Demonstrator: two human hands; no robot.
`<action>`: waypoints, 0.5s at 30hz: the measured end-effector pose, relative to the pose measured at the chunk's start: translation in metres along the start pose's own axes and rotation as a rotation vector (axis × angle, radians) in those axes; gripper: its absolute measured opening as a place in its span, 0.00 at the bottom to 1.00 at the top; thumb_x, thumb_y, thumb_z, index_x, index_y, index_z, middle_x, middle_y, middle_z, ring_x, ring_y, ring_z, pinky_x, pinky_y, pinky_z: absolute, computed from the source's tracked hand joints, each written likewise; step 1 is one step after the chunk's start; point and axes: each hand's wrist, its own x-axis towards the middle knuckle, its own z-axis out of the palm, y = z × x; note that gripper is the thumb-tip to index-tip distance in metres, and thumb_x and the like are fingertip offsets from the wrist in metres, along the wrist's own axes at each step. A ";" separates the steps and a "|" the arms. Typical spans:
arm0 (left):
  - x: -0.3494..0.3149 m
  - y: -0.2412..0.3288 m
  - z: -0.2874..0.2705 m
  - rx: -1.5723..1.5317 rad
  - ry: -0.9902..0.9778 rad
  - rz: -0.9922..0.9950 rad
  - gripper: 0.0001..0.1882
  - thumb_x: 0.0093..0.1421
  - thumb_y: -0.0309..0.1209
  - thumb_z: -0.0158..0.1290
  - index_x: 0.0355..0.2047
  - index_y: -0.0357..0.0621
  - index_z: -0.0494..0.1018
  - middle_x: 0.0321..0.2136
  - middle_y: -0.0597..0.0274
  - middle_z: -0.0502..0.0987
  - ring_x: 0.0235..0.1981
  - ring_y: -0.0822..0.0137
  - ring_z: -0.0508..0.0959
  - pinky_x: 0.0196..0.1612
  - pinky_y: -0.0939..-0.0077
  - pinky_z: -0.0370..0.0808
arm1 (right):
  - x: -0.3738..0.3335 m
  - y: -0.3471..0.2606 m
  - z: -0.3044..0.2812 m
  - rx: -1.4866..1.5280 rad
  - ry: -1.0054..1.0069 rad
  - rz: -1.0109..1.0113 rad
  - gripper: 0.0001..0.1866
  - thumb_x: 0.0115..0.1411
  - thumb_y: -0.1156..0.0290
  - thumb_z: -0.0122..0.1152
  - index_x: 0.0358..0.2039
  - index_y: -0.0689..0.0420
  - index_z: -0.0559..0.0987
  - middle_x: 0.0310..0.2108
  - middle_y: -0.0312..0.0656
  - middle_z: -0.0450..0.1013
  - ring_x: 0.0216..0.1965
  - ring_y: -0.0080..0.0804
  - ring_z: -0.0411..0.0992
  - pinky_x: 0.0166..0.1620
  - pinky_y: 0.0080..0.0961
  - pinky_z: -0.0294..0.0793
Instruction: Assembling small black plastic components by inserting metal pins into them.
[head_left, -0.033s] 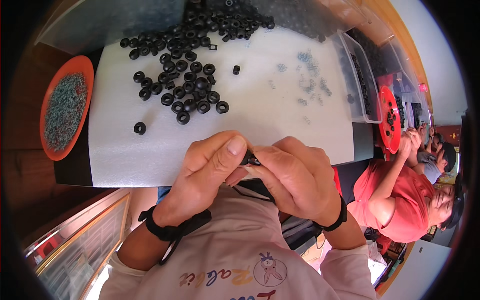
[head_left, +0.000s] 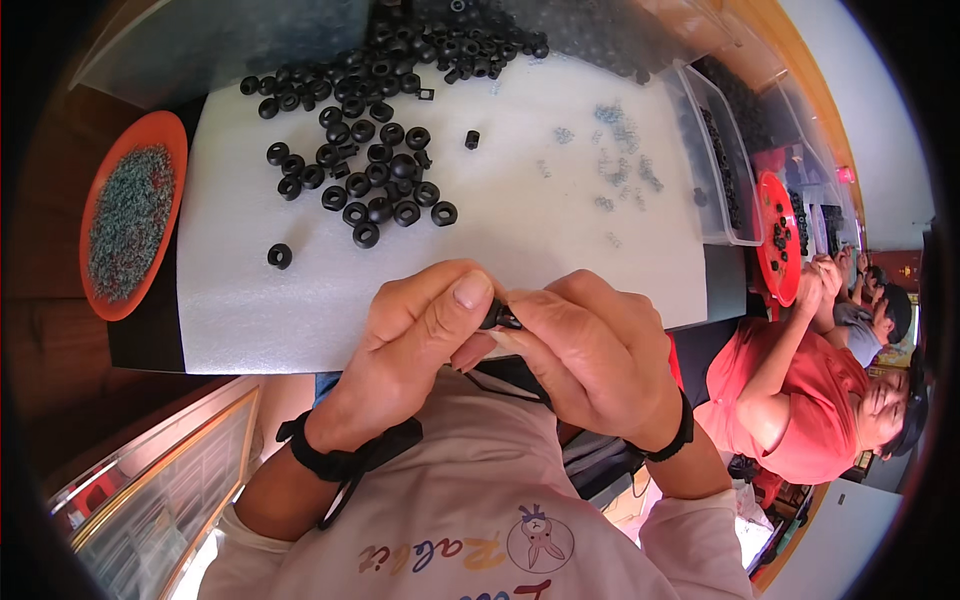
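Pinching a small black piece (head_left: 503, 317) just below frame centre | visible part runs left to right, dipping slightly rightward; full axis hidden | left hand (head_left: 408, 338) grips its left side, thumbnail up | right hand (head_left: 592, 350) pinches its right end, fingertips leftward | neither nearer, both touching

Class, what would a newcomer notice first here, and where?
Scattered round black pieces with holes strike first, spread over the upper left of the white sheet. A shallow orange plate of tiny grey-green bits lies at far left. At centre, the bare left hand and right hand pinch a small black part.
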 end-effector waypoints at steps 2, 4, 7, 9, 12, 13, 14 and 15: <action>0.001 0.002 0.000 -0.021 0.004 0.004 0.21 0.69 0.42 0.38 0.25 0.39 0.68 0.17 0.71 0.62 0.20 0.80 0.59 0.24 0.84 0.57 | 0.000 0.000 -0.002 -0.034 0.053 -0.030 0.14 0.48 0.77 0.67 0.37 0.61 0.75 0.24 0.44 0.73 0.17 0.34 0.69 0.19 0.24 0.66; 0.002 0.003 0.001 -0.021 0.006 0.012 0.21 0.69 0.42 0.38 0.25 0.39 0.68 0.17 0.70 0.62 0.20 0.79 0.59 0.24 0.84 0.58 | 0.000 -0.001 -0.004 -0.017 0.062 -0.023 0.14 0.48 0.78 0.66 0.37 0.62 0.75 0.24 0.44 0.73 0.18 0.33 0.70 0.20 0.23 0.67; 0.002 0.001 0.000 -0.015 -0.002 0.028 0.21 0.69 0.42 0.38 0.25 0.39 0.68 0.17 0.70 0.62 0.20 0.79 0.59 0.25 0.83 0.58 | 0.000 -0.001 -0.004 0.025 0.079 0.007 0.14 0.47 0.81 0.64 0.36 0.62 0.74 0.23 0.42 0.70 0.19 0.31 0.70 0.20 0.23 0.67; 0.002 0.001 0.000 -0.008 -0.014 0.039 0.22 0.69 0.42 0.37 0.25 0.39 0.68 0.17 0.70 0.62 0.20 0.79 0.60 0.25 0.83 0.58 | -0.001 -0.002 -0.003 0.048 0.089 0.027 0.14 0.46 0.83 0.62 0.36 0.62 0.74 0.22 0.40 0.67 0.19 0.31 0.69 0.19 0.23 0.66; 0.002 0.002 -0.001 0.002 -0.019 0.031 0.22 0.69 0.43 0.37 0.25 0.39 0.68 0.17 0.70 0.62 0.20 0.79 0.60 0.25 0.83 0.58 | -0.002 -0.004 -0.003 0.128 0.102 0.109 0.13 0.46 0.86 0.59 0.35 0.62 0.74 0.21 0.39 0.67 0.18 0.27 0.67 0.20 0.20 0.65; 0.002 0.001 0.000 -0.003 -0.008 0.027 0.22 0.69 0.43 0.37 0.25 0.39 0.68 0.17 0.70 0.62 0.20 0.79 0.60 0.25 0.83 0.58 | -0.004 -0.004 -0.004 0.217 0.083 0.175 0.13 0.46 0.86 0.58 0.34 0.62 0.74 0.21 0.39 0.67 0.18 0.24 0.66 0.20 0.18 0.63; 0.002 0.001 0.001 -0.008 0.004 0.024 0.22 0.69 0.43 0.38 0.25 0.39 0.68 0.17 0.70 0.61 0.20 0.79 0.59 0.25 0.84 0.57 | -0.005 -0.005 -0.005 0.306 0.064 0.242 0.12 0.47 0.87 0.57 0.34 0.62 0.74 0.21 0.38 0.66 0.17 0.21 0.64 0.20 0.16 0.62; 0.001 0.002 0.001 -0.007 0.003 0.024 0.22 0.69 0.43 0.38 0.25 0.39 0.68 0.17 0.70 0.61 0.20 0.79 0.59 0.25 0.84 0.57 | -0.005 -0.006 -0.005 0.306 0.065 0.241 0.12 0.47 0.87 0.57 0.34 0.62 0.74 0.21 0.38 0.66 0.17 0.21 0.64 0.20 0.16 0.62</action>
